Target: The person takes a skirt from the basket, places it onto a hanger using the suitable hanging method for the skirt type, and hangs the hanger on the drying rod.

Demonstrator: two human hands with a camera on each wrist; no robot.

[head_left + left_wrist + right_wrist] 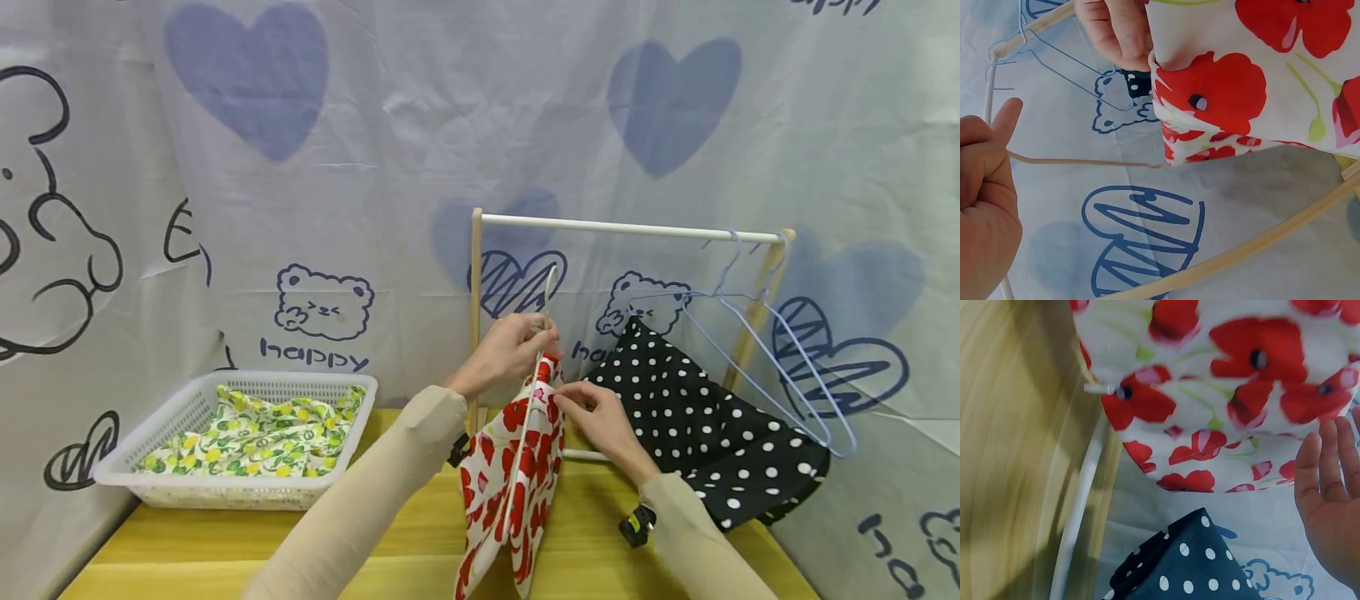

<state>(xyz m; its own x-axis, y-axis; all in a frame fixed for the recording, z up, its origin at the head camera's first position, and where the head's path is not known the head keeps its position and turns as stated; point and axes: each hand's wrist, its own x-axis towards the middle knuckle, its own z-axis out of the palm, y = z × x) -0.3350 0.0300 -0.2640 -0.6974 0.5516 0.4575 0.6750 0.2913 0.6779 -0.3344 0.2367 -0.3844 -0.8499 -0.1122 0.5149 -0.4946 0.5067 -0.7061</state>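
In the head view my left hand (pixel 513 354) grips a pale clothes hanger (pixel 552 279) just below its hook. A white cloth with red poppies (pixel 487 475) hangs folded over the hanger. At the cloth's upper right edge, my right hand (pixel 600 421) pinches the fabric between thumb and fingers. The left wrist view has the left hand (pixel 988 206) curled round the hanger, whose thin arm (pixel 1085 162) runs into the poppy cloth (pixel 1210 94). Seen from the right wrist, the right hand (pixel 1332 500) is beside the cloth (pixel 1204 419); its thumb is out of sight.
A wooden rack with a white rail (pixel 622 226) stands behind the hands. Blue hangers (pixel 750 325) hang at its right end, one with a black polka-dot cloth (pixel 705 417). To the left, a white basket (pixel 161 496) holds lemon-print cloth (pixel 255 433) on the wooden table (pixel 405 517).
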